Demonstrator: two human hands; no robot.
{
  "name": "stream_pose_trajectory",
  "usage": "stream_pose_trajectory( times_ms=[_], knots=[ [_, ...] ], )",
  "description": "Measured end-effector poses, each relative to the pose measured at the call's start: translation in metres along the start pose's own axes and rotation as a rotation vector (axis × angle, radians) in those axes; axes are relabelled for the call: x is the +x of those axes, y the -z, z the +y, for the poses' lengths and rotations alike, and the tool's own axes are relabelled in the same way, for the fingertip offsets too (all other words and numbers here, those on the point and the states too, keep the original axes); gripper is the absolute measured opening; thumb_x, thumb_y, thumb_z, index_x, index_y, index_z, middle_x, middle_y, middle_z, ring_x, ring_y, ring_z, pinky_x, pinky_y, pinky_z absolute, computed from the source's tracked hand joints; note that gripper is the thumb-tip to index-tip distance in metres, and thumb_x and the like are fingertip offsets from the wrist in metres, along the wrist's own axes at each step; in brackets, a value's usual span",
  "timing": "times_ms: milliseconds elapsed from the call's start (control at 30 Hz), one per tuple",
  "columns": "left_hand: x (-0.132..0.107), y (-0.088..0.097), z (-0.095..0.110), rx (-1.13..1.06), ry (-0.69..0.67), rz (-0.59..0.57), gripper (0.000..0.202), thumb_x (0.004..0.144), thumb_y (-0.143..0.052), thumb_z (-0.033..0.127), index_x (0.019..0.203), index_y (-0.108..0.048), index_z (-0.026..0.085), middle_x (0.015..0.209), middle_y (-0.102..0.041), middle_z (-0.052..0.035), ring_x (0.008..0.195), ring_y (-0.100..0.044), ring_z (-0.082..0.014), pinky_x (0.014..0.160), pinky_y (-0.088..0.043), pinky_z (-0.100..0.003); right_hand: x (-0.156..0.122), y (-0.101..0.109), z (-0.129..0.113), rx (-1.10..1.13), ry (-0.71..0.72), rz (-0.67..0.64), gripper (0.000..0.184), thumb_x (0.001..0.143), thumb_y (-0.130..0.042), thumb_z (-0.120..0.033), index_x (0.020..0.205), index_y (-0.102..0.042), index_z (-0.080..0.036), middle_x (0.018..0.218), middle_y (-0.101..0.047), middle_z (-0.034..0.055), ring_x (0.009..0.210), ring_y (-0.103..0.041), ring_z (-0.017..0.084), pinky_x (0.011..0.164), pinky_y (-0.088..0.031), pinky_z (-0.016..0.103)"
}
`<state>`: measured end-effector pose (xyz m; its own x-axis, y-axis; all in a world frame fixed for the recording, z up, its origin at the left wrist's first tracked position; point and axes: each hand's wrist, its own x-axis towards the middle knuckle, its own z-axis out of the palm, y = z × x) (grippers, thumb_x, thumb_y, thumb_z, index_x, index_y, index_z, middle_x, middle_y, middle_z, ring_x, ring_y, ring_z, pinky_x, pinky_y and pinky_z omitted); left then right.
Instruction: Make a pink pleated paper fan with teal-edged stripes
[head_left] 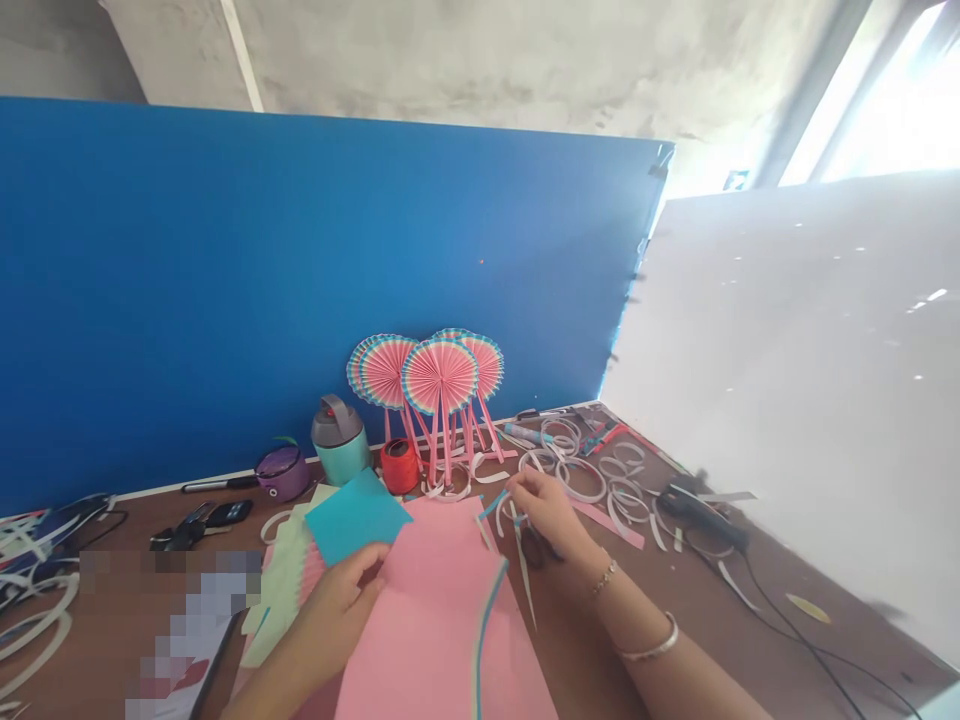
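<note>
My left hand (pixel 341 600) is closed on a teal square of paper (pixel 354 515), holding it by its lower corner above a large pink sheet (pixel 442 610). A thin blue strip (pixel 484 620) runs along the pink sheet. My right hand (pixel 546 515) is pinched on a narrow blue and white paper strip (pixel 496 503) at the sheet's far right corner. Dark scissors (pixel 536 548) lie under that hand.
Several pink and teal paper fans (pixel 435 378) lean on the blue partition (pixel 300 280). A teal bottle (pixel 341 440), red thread spool (pixel 400 466), purple tape holder (pixel 283 472), white paper rings (pixel 581 478) and a black glue gun (pixel 701 512) with its cord sit on the brown table (pixel 750 610).
</note>
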<state>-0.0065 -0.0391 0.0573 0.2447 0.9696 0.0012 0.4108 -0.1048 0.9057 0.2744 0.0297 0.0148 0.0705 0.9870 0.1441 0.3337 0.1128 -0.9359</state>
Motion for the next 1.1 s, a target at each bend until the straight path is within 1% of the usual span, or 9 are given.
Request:
stream_pose_trajectory(
  times_ms=[100,300,433,500,600,667,767,933,1100],
  knots=[
    [0.005,-0.007,0.008,0.074,-0.041,-0.1,0.021,0.075,-0.052,0.033,0.081,-0.069,0.022,0.081,-0.069,-0.003,0.078,-0.06,-0.0212,0.07,-0.048,-0.027,0.011,0.008,0.013,-0.095,0.006,0.108,0.022,0.077,-0.046,-0.033,0.069,-0.057,-0.016,0.056,-0.054,-0.0013,0.053,-0.05,0.013,0.049,-0.038,0.023],
    [0.03,-0.022,0.004,0.306,-0.209,-0.367,0.032,0.075,-0.043,0.014,0.088,-0.07,0.024,0.085,-0.07,-0.0023,0.081,-0.061,-0.0201,0.073,-0.047,-0.027,0.006,-0.001,0.018,-0.194,0.057,0.001,0.021,0.077,-0.044,-0.028,0.068,-0.06,-0.016,0.058,-0.057,-0.0005,0.054,-0.052,0.014,0.052,-0.039,0.024],
    [0.034,-0.041,-0.02,0.692,-0.413,-0.276,0.064,0.066,-0.037,-0.002,0.119,-0.058,0.026,0.103,-0.067,-0.0046,0.097,-0.058,-0.0206,0.088,-0.044,-0.034,-0.003,-0.012,0.013,-0.299,0.123,-0.073,0.017,0.074,-0.048,-0.019,0.069,-0.065,-0.017,0.064,-0.063,0.001,0.061,-0.055,0.016,0.059,-0.039,0.025],
    [0.026,-0.051,-0.037,0.881,-0.475,-0.078,0.074,0.066,-0.033,-0.005,0.132,-0.045,0.026,0.116,-0.063,-0.0064,0.109,-0.054,-0.0214,0.096,-0.04,-0.039,-0.007,-0.016,0.012,-0.35,0.17,-0.099,0.019,0.075,-0.049,-0.016,0.074,-0.067,-0.018,0.071,-0.066,0.0025,0.067,-0.057,0.017,0.064,-0.04,0.027],
    [0.006,-0.065,-0.061,0.961,-0.629,0.07,0.069,0.079,-0.032,0.001,0.143,-0.026,0.028,0.137,-0.048,-0.0042,0.125,-0.043,-0.0208,0.103,-0.035,-0.037,-0.009,-0.023,0.012,-0.471,0.348,-0.115,0.025,0.078,-0.047,-0.011,0.087,-0.069,-0.019,0.088,-0.068,0.006,0.085,-0.057,0.02,0.077,-0.041,0.031],
    [-0.006,-0.071,-0.072,0.957,-0.71,0.013,0.058,0.087,-0.041,0.02,0.143,-0.025,0.028,0.142,-0.043,-0.004,0.127,-0.042,-0.0231,0.104,-0.035,-0.038,-0.009,-0.028,0.011,-0.532,0.456,-0.117,0.028,0.081,-0.046,-0.01,0.093,-0.069,-0.019,0.096,-0.068,0.0067,0.092,-0.055,0.021,0.083,-0.04,0.033],
    [-0.016,-0.074,-0.077,0.927,-0.67,-0.096,0.053,0.088,-0.047,0.036,0.139,-0.033,0.032,0.141,-0.043,-0.0038,0.127,-0.043,-0.0245,0.103,-0.038,-0.039,-0.008,-0.037,0.007,-0.582,0.49,-0.14,0.03,0.084,-0.044,-0.01,0.098,-0.069,-0.021,0.102,-0.067,0.0062,0.097,-0.053,0.021,0.086,-0.039,0.033],
    [-0.015,-0.074,-0.071,0.861,-0.569,-0.133,0.051,0.088,-0.048,0.036,0.137,-0.037,0.033,0.141,-0.042,-0.0041,0.126,-0.044,-0.0258,0.103,-0.038,-0.043,0.008,-0.051,-0.002,-0.716,0.401,-0.191,0.031,0.081,-0.045,-0.008,0.1,-0.068,-0.018,0.104,-0.066,0.0081,0.098,-0.054,0.022,0.088,-0.038,0.032],
    [-0.013,-0.075,-0.078,0.851,-0.637,-0.106,0.054,0.088,-0.048,0.038,0.14,-0.032,0.032,0.14,-0.043,-0.0029,0.125,-0.045,-0.0243,0.102,-0.04,-0.039,0.021,-0.065,-0.003,-0.74,0.347,-0.152,0.027,0.083,-0.044,-0.011,0.095,-0.068,-0.018,0.095,-0.067,0.0081,0.093,-0.058,0.02,0.082,-0.04,0.028]
  ],
)
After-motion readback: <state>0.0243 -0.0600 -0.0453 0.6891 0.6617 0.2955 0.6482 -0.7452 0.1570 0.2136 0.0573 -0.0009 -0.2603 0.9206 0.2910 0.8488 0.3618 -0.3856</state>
